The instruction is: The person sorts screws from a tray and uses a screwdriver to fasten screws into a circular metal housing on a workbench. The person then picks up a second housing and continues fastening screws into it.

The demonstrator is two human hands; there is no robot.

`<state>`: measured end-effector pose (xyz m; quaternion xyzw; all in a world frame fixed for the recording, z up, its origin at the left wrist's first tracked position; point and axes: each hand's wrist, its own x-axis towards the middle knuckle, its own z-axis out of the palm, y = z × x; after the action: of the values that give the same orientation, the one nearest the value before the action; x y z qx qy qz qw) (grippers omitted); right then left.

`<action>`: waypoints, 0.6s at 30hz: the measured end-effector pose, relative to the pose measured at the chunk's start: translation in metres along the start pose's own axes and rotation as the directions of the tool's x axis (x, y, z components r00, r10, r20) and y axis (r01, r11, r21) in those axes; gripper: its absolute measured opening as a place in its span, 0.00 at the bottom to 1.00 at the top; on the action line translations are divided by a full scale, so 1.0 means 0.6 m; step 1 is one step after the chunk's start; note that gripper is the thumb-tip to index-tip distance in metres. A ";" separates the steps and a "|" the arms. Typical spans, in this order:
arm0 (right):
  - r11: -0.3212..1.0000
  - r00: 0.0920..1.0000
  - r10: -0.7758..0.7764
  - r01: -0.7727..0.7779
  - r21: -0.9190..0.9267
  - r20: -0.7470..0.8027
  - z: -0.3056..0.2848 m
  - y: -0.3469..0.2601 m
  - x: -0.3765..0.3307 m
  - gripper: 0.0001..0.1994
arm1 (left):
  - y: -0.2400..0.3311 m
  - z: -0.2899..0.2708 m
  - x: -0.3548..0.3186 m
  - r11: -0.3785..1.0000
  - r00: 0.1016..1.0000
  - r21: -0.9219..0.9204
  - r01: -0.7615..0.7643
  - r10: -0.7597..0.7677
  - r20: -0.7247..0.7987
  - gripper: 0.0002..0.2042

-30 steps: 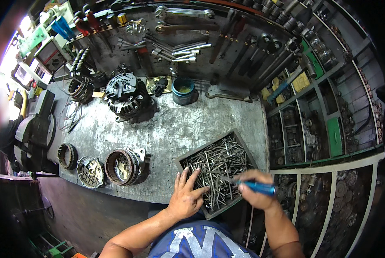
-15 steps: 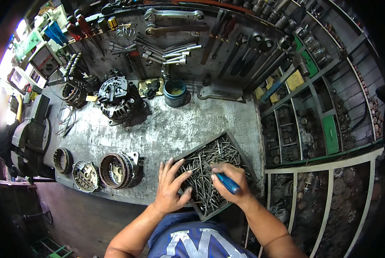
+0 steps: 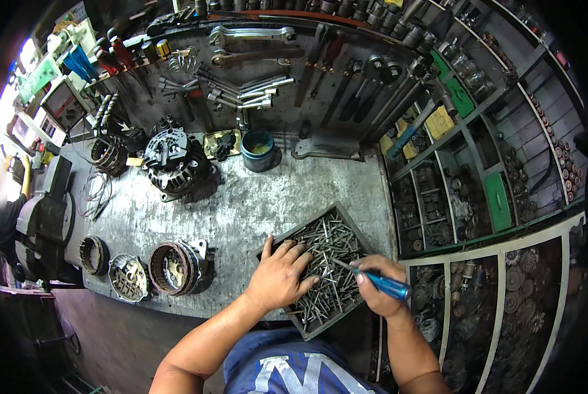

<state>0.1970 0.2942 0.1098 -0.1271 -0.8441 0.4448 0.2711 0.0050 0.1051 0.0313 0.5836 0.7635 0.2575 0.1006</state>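
Note:
A shallow rectangular metal box [image 3: 337, 320] full of loose bolts and long screws [image 3: 330, 253] sits at the near right edge of the workbench. My left hand [image 3: 281, 276] lies over the box's left wall, fingers apart, fingertips on or just above the bolts; it holds nothing that I can see. In my right hand [image 3: 381, 299], at the box's right side, is a screwdriver with a blue translucent handle [image 3: 389, 286]. Its shaft points left over the bolts, and its tip is hard to tell among them.
Left on the bench [image 3: 241, 210] are an alternator [image 3: 170, 157], a stator ring housing [image 3: 174, 269], an end cover [image 3: 128, 277] and a smaller ring [image 3: 93, 256]. A blue tin [image 3: 258, 151] stands at the back. Spanners [image 3: 253, 35] hang behind; parts shelves [image 3: 432, 203] line the right.
My left hand has slid right, farther over the bolts. The right hand has moved right with the screwdriver, whose handle now points more to the right. The whole view has shifted slightly.

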 end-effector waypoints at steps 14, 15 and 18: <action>0.994 0.984 0.092 -0.081 -0.079 0.155 0.084 0.072 0.079 0.06 | 0.024 -0.007 0.017 0.985 0.990 0.152 0.083 -0.098 0.099 0.43; 0.991 0.987 0.104 -0.092 -0.099 0.121 0.073 0.070 0.069 0.06 | 0.017 -0.009 0.018 0.989 0.989 0.127 0.076 -0.090 0.115 0.38; 0.987 0.992 0.125 -0.121 -0.107 0.029 0.046 0.057 0.044 0.07 | -0.012 -0.021 0.004 0.993 0.993 0.113 -0.042 0.030 0.110 0.33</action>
<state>0.1587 0.3073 0.0782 -0.1853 -0.8615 0.4179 0.2211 -0.0072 0.1027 0.0387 0.6153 0.7598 0.1828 0.1033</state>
